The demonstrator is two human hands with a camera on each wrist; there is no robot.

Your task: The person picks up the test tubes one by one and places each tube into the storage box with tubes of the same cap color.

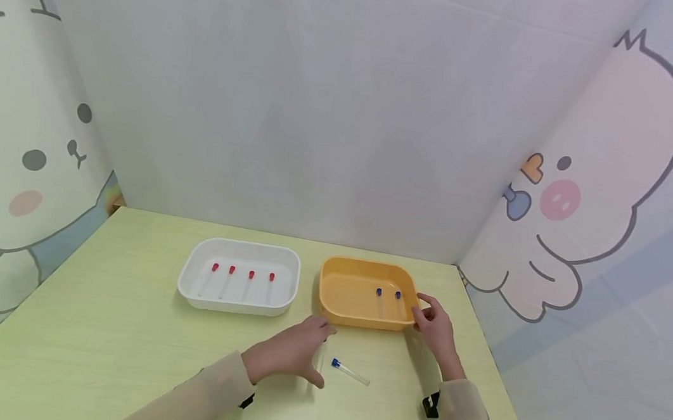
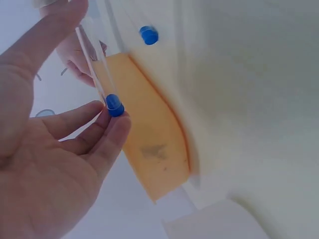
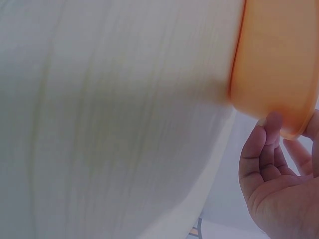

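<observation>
My left hand (image 1: 292, 349) holds a clear test tube (image 2: 97, 64) with a blue cap lengthwise, its fingertips at the cap and its thumb towards the other end. Beside that hand, another blue-capped tube (image 1: 352, 372) lies on the table. At the right end of the orange tray (image 1: 337, 315), my right hand (image 1: 437, 332) grips the rim, thumb on one side and fingers on the other. Inside this tray, two blue-capped tubes (image 1: 380, 304) lie side by side towards the right.
To the left stands a white tray (image 1: 237, 307) with several red-capped tubes (image 1: 249, 286) in a row. Both trays sit on a pale yellow-green table (image 1: 108, 325). A white curtain-like wall (image 1: 295, 125) rises behind, with cartoon-printed panels (image 1: 612, 186) at the sides.
</observation>
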